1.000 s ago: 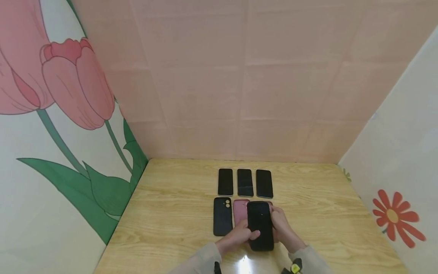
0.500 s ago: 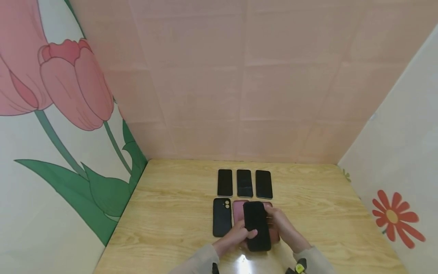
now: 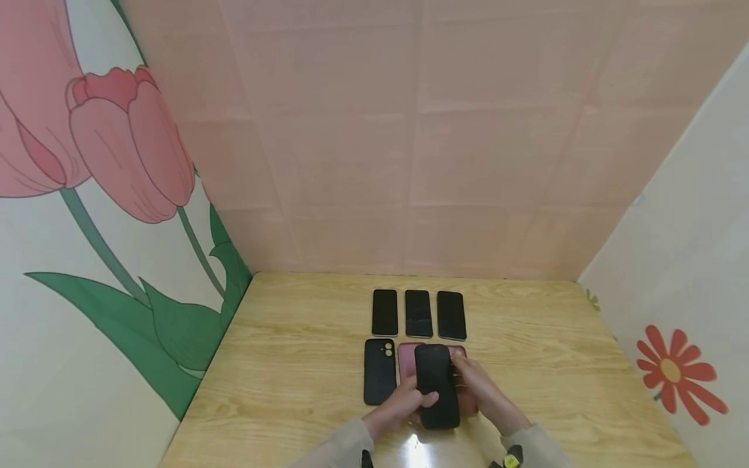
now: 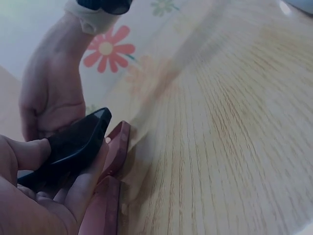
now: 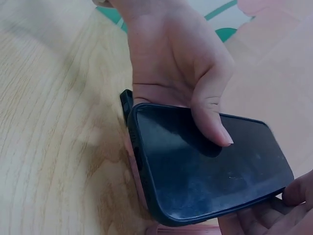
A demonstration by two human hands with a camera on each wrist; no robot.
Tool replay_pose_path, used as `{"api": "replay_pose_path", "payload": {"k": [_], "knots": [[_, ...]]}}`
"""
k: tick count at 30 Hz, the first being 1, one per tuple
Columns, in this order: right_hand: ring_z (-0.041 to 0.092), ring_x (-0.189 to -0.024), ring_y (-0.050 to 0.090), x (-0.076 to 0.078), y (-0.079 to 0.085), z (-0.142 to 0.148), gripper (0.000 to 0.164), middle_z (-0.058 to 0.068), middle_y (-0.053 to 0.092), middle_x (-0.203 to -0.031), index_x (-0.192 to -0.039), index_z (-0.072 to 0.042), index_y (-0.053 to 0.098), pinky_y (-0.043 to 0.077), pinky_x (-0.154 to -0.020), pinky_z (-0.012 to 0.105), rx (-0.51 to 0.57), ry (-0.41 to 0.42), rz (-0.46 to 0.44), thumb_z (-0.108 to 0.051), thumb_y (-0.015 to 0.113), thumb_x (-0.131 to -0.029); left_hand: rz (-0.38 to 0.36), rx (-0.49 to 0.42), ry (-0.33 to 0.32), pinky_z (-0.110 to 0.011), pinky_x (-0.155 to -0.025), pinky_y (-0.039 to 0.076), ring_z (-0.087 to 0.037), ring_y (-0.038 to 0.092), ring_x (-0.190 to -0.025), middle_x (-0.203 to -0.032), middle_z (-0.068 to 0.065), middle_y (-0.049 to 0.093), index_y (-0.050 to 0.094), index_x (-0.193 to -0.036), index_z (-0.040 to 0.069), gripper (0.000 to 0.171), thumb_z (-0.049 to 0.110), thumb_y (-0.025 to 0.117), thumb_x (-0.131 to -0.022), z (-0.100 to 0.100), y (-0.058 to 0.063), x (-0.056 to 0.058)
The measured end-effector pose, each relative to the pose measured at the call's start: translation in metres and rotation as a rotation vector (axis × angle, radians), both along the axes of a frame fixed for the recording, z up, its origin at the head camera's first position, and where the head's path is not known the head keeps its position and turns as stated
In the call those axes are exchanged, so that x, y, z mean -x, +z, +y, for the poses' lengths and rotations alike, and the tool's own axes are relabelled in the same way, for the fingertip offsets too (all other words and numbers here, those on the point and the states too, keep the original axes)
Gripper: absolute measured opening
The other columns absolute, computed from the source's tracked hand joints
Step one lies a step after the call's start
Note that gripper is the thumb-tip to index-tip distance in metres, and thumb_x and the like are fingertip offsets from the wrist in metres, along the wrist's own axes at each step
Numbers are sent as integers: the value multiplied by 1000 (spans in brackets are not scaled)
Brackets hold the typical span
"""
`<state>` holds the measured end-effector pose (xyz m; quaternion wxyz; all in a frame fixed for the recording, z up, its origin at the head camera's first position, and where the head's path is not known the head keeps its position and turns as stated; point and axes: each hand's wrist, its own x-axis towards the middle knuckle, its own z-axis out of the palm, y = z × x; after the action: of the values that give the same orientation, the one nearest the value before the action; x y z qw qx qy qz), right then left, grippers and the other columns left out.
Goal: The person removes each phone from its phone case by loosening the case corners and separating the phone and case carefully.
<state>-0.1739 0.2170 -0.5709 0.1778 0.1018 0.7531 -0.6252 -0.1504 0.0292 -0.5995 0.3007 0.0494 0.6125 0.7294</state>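
Observation:
A phone in a black case [image 3: 437,387] is held over the table, screen up. My left hand [image 3: 402,402] grips its left side, thumb on the screen and fingers underneath. At its upper right edge is my right hand [image 3: 484,392], which pinches the edge with thumb on the rim and fingers below, as the right wrist view shows. Beneath the phone lie two pink phone cases; the left one [image 3: 407,359] is partly covered, and the right one [image 4: 120,147] shows beyond the fingers in the left wrist view. A black phone case [image 3: 380,370] lies to the left.
Three dark phones, left [image 3: 385,312], middle [image 3: 419,313] and right [image 3: 451,315], lie in a row behind the cases. The wood-grain table [image 3: 292,364] meets a pink back wall [image 3: 409,162] and printed side walls with flowers.
The phone in the black case has shifted slightly left over the pink cases. My right hand has slid a little along its upper right edge; the left hand keeps its grip.

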Motion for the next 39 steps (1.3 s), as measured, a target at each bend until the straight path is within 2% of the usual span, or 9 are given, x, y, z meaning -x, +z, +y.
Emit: {"api": "replay_pose_path", "payload": {"k": [9,14,18,22,25,28,32,36,39], "knots": [[46,-111,58,-4,-5,0,60,31,58,-121,-134,17,44,44,-98,58,3,-1,30,-36,37,-108,46,-7,10,-53,-86,55,-34,65,-106,-120,-14,66,54,-135,1,40,5,59,-96,-2,6,3],[46,-105,61,-9,-7,-1,50,30,60,-113,-129,19,46,49,-93,55,-2,28,42,-26,37,-108,85,-4,66,-55,-93,50,-38,62,-112,-125,-19,63,54,-134,1,39,6,60,-96,-2,7,5],[45,-104,62,-11,-8,-2,42,29,60,-112,-129,17,46,53,-87,55,-1,57,35,-19,38,-107,101,17,108,-53,-90,53,-34,63,-111,-123,-15,64,55,-134,3,39,10,61,-96,-4,11,9],[42,-104,62,-14,-8,-2,42,29,58,-117,-129,14,46,56,-81,53,32,84,22,-22,42,-107,95,18,151,-48,-83,57,-29,65,-106,-122,-12,65,55,-134,2,40,12,63,-96,-6,16,12],[35,-95,65,-15,-9,-2,38,25,59,-112,-121,13,50,58,-76,47,43,111,32,-22,44,-107,92,21,184,-45,-82,57,-28,66,-104,-122,-13,65,55,-134,1,40,12,63,-96,-7,18,14],[24,-77,66,-17,-12,-4,31,17,61,-98,-112,11,52,58,-70,40,49,123,46,-18,42,-107,95,46,201,-43,-85,57,-26,66,-105,-122,-12,64,55,-133,1,41,14,64,-96,-7,18,16],[22,-69,63,-20,-15,-8,26,14,61,-88,-109,12,55,56,-65,36,15,57,91,-8,40,-106,89,58,203,-42,-84,57,-24,65,-104,-122,-11,65,55,-135,3,43,14,66,-95,-5,15,15],[25,-77,60,-22,-17,-13,25,16,59,-94,-112,12,59,54,-63,36,-57,-50,120,-3,40,-104,89,27,203,-42,-82,58,-25,66,-104,-121,-12,66,55,-136,3,43,11,65,-95,-2,14,12],[27,-82,58,-21,-16,-14,28,18,58,-98,-115,13,59,54,-64,36,-75,-91,106,-2,38,-104,101,9,214,-42,-84,57,-26,66,-104,-119,-12,66,56,-134,1,41,10,64,-95,-1,15,10]]}}
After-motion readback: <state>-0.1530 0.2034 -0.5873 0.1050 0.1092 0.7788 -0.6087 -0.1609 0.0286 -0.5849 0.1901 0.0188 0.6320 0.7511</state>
